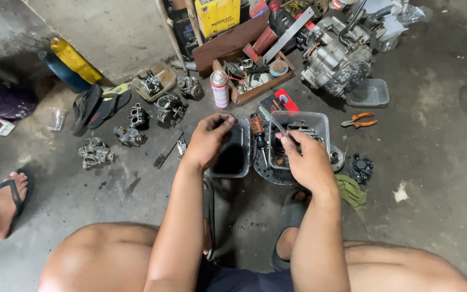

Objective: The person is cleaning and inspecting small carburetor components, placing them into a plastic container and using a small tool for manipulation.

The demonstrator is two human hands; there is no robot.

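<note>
Risk: the left hand sits right over the tub of dark liquid — whatever small part it pinches could slip and sink out of sight. The tub and the clear tray of parts stand close together on the concrete floor, with a screwdriver between them, so an elbow nudge could tip or spill them.

Left fingers curled nearly closed, tips pinched together; the piece itself is too small to make out. Right hand closed around a thin brush handle over the tray's near edge. Pliers lie well apart, to the right.
</note>
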